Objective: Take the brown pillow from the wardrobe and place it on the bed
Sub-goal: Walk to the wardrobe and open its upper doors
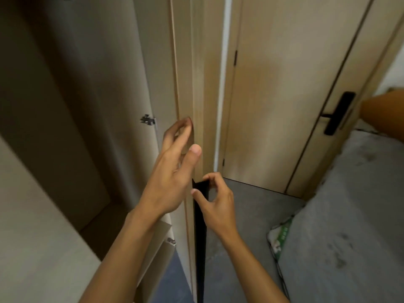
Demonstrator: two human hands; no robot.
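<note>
The wardrobe (65, 106) stands open on the left, and the part of its inside that shows is dark and bare. Its beige door (196, 84) is seen edge-on in the middle of the view. My left hand (172, 171) lies with spread fingers against the door's inner side and edge. Just below it, my right hand (214, 200) pinches the black handle strip (200, 215) on the door's edge. A brown, cushion-like shape (384, 114), cut off by the frame, lies at the far end of the grey bed (349, 215) on the right.
A beige room door (284, 106) with a black lever handle (337, 114) is shut ahead. A narrow strip of grey floor (240, 215) runs between wardrobe and bed. A white and green bag (279, 237) sits at the bed's side.
</note>
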